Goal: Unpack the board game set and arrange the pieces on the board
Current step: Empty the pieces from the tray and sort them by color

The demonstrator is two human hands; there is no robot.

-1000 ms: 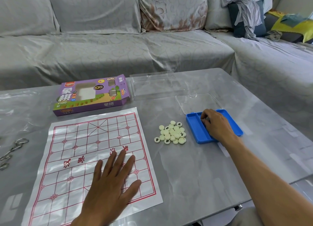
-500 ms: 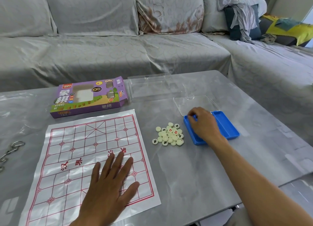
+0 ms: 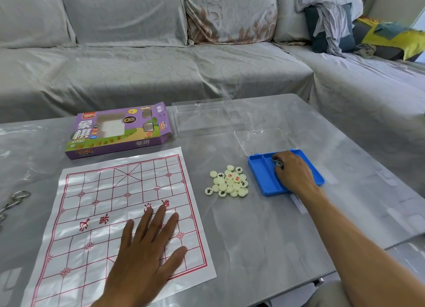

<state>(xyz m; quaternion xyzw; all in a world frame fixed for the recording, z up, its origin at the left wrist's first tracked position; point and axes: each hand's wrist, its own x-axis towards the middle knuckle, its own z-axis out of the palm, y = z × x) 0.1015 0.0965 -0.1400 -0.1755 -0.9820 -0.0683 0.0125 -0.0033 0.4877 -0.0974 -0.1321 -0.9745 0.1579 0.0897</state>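
Observation:
The white paper board (image 3: 96,203) with its red grid lies flat at the table's front left. My left hand (image 3: 147,256) presses on its near right part with straight, spread fingers. A pile of several cream round pieces (image 3: 228,181) sits on the table just right of the board. Beyond the pile is the blue tray (image 3: 259,171) with its clear lid (image 3: 264,141) folded back. My right hand (image 3: 294,173) rests inside the tray, its curled fingertips gripping a few pieces (image 3: 278,163) at the tray's far end.
The purple game box (image 3: 115,129) lies behind the board. A clear plastic cover (image 3: 207,118) sits to its right. A metal chain (image 3: 13,203) lies at the left table edge. The grey sofa runs behind the table and along its right side.
My right hand went left to the tray's edge by the pile, then back into the tray's middle, and now curls on pieces. My left hand has stayed flat on the board.

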